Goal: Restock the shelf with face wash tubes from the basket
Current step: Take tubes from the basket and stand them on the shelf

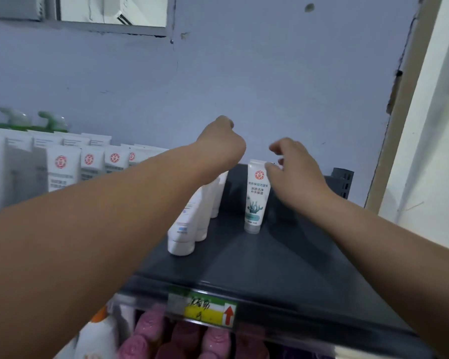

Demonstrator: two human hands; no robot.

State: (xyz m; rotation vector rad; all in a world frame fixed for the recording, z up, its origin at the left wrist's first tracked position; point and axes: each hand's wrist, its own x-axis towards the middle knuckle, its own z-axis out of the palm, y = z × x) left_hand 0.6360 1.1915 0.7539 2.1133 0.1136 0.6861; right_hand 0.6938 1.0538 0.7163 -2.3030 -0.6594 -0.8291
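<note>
Both arms reach forward over the dark shelf (pixel 270 255), the hands apart with a gap between them. The left hand (pixel 219 149) is bent down at the wrist with its fingers curled under and hidden behind its back, so I cannot tell whether it holds anything. Directly beneath it, a row of white tubes (pixel 184 229) stands cap-down on the shelf, running from under the knuckles toward the person along the forearm; their tops lie under the wrist.

The right hand (pixel 290 167) hovers with its fingers loosely bent and spread. In the gap between the hands, just left of the right hand, one face wash tube (pixel 256 195) stands upright on its grey cap, bearing a red round mark, dark lettering and a teal plant drawing. The thumb tip meets the tube's upper right corner; the other fingers are clear of it and nothing is pinched.

Left of the left forearm stand more white tubes with red round marks (pixel 62 164), packed in rows. Beyond both hands rises a blue-grey wall (pixel 270 73). Near the elbows, on the front edge of the shelf, sits a yellow and green price label (pixel 202 309) with a red arrow, and below it are blurred pink items (pixel 151 330).
</note>
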